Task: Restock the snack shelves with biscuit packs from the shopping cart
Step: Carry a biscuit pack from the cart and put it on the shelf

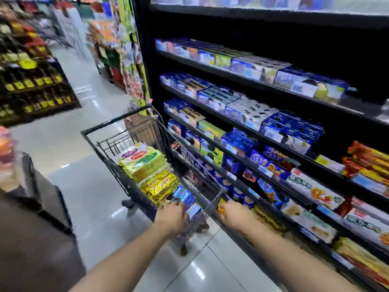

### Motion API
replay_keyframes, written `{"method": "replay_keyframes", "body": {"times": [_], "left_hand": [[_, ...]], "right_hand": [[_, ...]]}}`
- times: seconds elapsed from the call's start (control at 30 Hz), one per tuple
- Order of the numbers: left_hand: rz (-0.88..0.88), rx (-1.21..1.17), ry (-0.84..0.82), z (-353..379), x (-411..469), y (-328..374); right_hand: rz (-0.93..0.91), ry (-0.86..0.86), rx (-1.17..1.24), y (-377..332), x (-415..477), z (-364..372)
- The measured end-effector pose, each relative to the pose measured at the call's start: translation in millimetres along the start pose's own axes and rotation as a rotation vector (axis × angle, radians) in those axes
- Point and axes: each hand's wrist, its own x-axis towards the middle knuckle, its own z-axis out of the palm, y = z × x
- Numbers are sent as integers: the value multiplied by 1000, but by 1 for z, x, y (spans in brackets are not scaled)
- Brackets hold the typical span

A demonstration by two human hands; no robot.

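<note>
The black wire shopping cart [117, 123] stands in the aisle beside the snack shelves [248, 81]. It holds green-yellow biscuit packs [145, 163], gold-yellow packs [162, 186] and a blue biscuit pack [185, 199] at its near end. My left hand [171, 216] reaches into the cart and grips the near edge of the blue pack. My right hand [235, 213] is at the cart's near right corner, fingers bent by a small orange-yellow thing [221, 207]. Whether it holds that thing or the cart's rim is unclear.
The shelves on the right carry rows of blue boxes [292, 127] above and white and yellow packs [315, 190] lower down. Another shelf unit [31, 81] lines the far left of the aisle. A dark cart or stand [48, 203] is close on my left. Glossy tiled floor [88, 186] lies between.
</note>
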Motion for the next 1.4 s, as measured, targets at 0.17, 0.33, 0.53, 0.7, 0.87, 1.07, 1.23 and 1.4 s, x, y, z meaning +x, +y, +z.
{"method": "replay_keyframes", "body": {"times": [0.17,0.33,0.53,0.7,0.87,1.07,1.23,1.4], "left_hand": [[-81,-79,7,5,15,-55],[-179,-118,4,4,57,-99],[-304,-124,15,-24,130,-137],[-349,-101,21,-40,174,-159],[-415,-135,-9,-28,204,-186],[-365,-152,20,-4,251,-238],[-289,-146,-24,10,293,-280],[-141,-100,138,38,302,-313]], "right_hand": [[-107,-62,-48,-54,76,-9],[-185,-124,-51,-78,156,-12],[-260,-164,5,-91,268,-50],[-321,-204,91,-104,347,-80],[-289,-284,194,-126,406,-79],[-201,-368,319,-166,476,-59],[-99,-354,546,-191,527,-39],[26,-419,673,-200,576,-15]]}}
